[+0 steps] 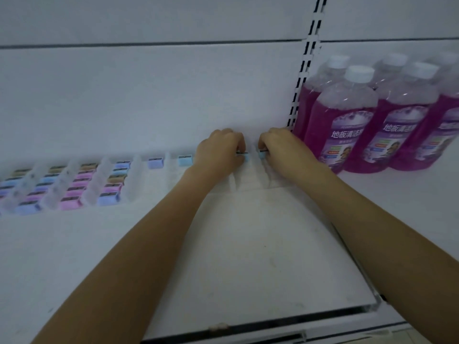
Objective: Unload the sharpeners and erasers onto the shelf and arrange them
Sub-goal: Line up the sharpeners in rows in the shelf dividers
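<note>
Left hand (219, 151) is far back on the shelf (248, 244), fingers curled down, pinching a blue sharpener (245, 157). Only the sharpener's right end shows past the fingertips. Right hand (279, 147) is just beside it in the same posture, fingers curled on a second sharpener (262, 154), also blue and mostly hidden. There is a small gap between the two sharpeners, and both are at the far edge by the back panel (149, 95). Cannot tell if they rest on the shelf or are lifted off it.

Left of the left hand is a lone blue piece (185, 160), then a lilac piece (156, 163), each alone in its own lane on the same far line. Clear dividers (134, 180) split the lanes. Further left are several filled lanes — rows (74, 187) of pink, blue, lilac and tan sharpeners running far to near, dark tops up. They blur toward the left edge.

Right of the right hand is a slotted upright (304, 78), then purple bottles (347, 120) with white caps — upright and packed together on the next bay.

Both forearms are bare and reach in from the near side. The near part of the shelf is white with a few scuffs. A clear rail (372, 305) runs along the front edge.
</note>
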`<act>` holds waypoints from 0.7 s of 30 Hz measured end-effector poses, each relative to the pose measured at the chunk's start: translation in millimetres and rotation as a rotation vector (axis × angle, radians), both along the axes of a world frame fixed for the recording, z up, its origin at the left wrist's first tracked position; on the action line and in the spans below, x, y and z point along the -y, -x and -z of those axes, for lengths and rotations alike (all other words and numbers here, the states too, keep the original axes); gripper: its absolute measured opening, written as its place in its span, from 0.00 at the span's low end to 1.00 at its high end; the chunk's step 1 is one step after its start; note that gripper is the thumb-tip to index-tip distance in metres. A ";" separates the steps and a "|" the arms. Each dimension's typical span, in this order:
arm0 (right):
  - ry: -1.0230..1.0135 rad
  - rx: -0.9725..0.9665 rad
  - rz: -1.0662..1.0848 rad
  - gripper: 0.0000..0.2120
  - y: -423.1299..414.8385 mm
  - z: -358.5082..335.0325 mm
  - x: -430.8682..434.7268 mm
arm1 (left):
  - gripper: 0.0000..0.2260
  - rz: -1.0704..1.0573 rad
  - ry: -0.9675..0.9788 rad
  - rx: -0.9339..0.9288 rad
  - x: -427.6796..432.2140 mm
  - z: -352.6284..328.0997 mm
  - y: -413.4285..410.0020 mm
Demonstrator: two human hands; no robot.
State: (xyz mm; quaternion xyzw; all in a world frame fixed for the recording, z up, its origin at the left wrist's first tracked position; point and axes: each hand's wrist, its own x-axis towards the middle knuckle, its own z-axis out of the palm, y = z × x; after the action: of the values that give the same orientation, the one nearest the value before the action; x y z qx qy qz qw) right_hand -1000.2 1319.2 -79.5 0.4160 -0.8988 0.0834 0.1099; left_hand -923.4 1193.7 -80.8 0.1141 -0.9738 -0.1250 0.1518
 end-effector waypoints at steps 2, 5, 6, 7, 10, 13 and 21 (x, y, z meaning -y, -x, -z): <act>0.007 -0.003 0.004 0.11 0.0 0.9 0.1 | 0.07 -0.005 -0.002 -0.005 -0.2 -0.4 -0.7; 0.004 0.000 0.022 0.12 0.0 0.5 0.5 | 0.07 -0.005 0.026 0.004 -1.1 -0.7 -1.7; -0.004 0.004 0.031 0.13 -0.2 -0.6 0.3 | 0.08 -0.003 0.034 0.006 -1.1 -0.6 -2.2; -0.016 0.011 0.037 0.14 -0.8 -1.5 -0.2 | 0.09 -0.003 0.038 0.005 -0.9 -0.6 -2.9; -0.043 0.029 0.038 0.14 -2.9 -3.6 -2.4 | 0.10 -0.004 0.031 -0.005 -0.9 -0.5 -4.9; -0.056 0.052 0.045 0.15 -3.6 -5.4 -3.3 | 0.10 0.000 0.031 -0.004 -1.1 -0.3 -5.1; -0.045 0.081 0.051 0.16 -5.0 -6.6 -3.4 | 0.11 0.023 0.048 0.014 1.2 -1.6 -7.1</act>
State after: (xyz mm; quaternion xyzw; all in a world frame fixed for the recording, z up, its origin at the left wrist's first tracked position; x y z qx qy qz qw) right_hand -995.3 1322.5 -72.9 0.3918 -0.9144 0.0774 0.0660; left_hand -916.3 1192.5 -79.2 0.1003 -0.9788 -0.1027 0.1460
